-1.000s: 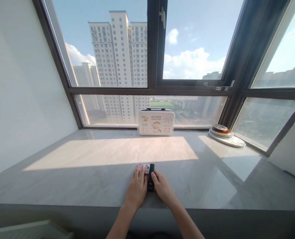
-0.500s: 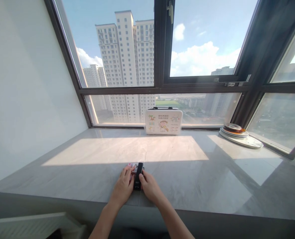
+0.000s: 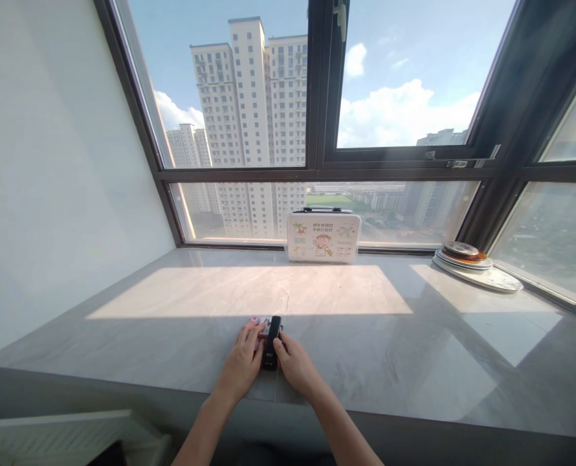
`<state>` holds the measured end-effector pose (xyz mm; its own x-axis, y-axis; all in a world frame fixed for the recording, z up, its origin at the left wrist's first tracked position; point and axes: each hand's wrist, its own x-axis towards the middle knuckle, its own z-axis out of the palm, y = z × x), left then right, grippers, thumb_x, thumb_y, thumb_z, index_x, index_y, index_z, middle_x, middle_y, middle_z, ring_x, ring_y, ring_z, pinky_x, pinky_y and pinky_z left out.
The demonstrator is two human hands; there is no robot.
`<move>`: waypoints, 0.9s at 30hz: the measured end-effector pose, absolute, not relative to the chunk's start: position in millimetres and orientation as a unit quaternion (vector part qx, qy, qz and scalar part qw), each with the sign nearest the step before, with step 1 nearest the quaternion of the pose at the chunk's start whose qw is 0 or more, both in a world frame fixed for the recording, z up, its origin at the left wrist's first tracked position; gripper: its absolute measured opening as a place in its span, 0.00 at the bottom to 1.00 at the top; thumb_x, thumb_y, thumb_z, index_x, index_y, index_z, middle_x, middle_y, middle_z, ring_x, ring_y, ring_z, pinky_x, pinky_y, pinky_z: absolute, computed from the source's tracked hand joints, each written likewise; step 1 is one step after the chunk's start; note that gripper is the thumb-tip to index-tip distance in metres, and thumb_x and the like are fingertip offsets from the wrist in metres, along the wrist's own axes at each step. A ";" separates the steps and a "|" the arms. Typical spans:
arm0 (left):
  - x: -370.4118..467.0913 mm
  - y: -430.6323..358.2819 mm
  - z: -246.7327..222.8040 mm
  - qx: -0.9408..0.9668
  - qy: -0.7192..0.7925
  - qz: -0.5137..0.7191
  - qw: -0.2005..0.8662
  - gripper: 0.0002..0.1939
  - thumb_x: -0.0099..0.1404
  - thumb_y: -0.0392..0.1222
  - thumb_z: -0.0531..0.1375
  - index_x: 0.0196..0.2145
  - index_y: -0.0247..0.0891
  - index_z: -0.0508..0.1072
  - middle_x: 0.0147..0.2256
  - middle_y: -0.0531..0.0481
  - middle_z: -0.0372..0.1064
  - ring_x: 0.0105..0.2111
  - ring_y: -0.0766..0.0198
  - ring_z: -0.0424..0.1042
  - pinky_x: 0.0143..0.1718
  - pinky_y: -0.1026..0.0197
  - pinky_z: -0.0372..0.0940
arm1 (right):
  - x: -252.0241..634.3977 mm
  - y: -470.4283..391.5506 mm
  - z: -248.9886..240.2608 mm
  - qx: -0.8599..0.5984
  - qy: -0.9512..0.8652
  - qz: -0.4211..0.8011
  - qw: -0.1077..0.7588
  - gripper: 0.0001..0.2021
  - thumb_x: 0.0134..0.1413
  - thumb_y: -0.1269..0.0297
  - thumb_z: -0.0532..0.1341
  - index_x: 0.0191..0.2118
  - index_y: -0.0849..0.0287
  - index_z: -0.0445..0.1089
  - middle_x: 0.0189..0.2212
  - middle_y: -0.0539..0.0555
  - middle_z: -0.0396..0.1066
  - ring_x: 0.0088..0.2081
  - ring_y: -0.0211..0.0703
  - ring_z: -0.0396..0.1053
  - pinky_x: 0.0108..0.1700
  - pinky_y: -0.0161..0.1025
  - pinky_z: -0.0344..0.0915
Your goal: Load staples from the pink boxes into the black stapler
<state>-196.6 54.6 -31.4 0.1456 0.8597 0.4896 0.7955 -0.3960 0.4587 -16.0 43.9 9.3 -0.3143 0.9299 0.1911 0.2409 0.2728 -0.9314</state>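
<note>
Pale grey marble-look windowsill (image 3: 171,349), spanning the frame from left to right below a dark window frame (image 3: 230,175); sunlit band across the middle, shade in front. Beyond the glass, upper left of centre: high-rise block (image 3: 254,97).

Item: black oblong object (image 3: 271,343), possibly a stapler; lower centre of the frame, long side pointing toward the window, between the two hands.
Item: white-and-pink printed packet (image 3: 267,327), just left of the black object's far end, partly covered; lettering too small to read.

Left hand (image 3: 242,356): fingers together, curled over the packet and holding it; thumb at the black object's left side.
Right hand (image 3: 294,364): thumb laid on the black object, fingers bent round its right side, gripping it; fingertips hidden.

Surroundings: cartoon-printed white case (image 3: 323,238), upright against the glass, centre; stack of plates (image 3: 485,278), right; pale slatted panel (image 3: 59,433), lower left corner.

Handling note, as judgement: steady the packet flat with the left fingers, hold the black object square beside it, press evenly with the right thumb, and guard against pinching the left thumb between them.
</note>
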 end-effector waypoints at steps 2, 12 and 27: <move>-195.8 53.1 -30.0 0.757 0.545 0.358 0.046 0.20 0.75 0.42 0.46 0.62 0.48 0.62 0.63 0.46 0.58 0.65 0.53 0.56 0.64 0.43 0.58 | -15.5 43.5 9.8 -0.426 -0.690 0.425 0.403 0.21 0.68 0.51 0.50 0.54 0.56 0.72 0.32 0.55 0.74 0.38 0.50 0.71 0.42 0.42 0.66; -192.5 47.8 -25.5 0.761 0.538 0.361 0.046 0.20 0.75 0.41 0.46 0.61 0.47 0.62 0.63 0.46 0.59 0.66 0.55 0.56 0.65 0.44 0.57 | -13.7 38.8 15.2 -0.427 -0.686 0.429 0.405 0.21 0.67 0.50 0.51 0.52 0.56 0.73 0.31 0.54 0.74 0.37 0.50 0.71 0.40 0.41 0.66; -187.4 38.2 -12.8 0.735 0.540 0.405 0.061 0.26 0.76 0.43 0.43 0.70 0.50 0.49 0.64 0.48 0.59 0.64 0.55 0.59 0.64 0.45 0.59 | -16.0 44.1 -0.8 -0.447 -0.643 0.454 0.424 0.26 0.66 0.46 0.49 0.57 0.59 0.69 0.28 0.53 0.72 0.30 0.46 0.68 0.34 0.40 0.66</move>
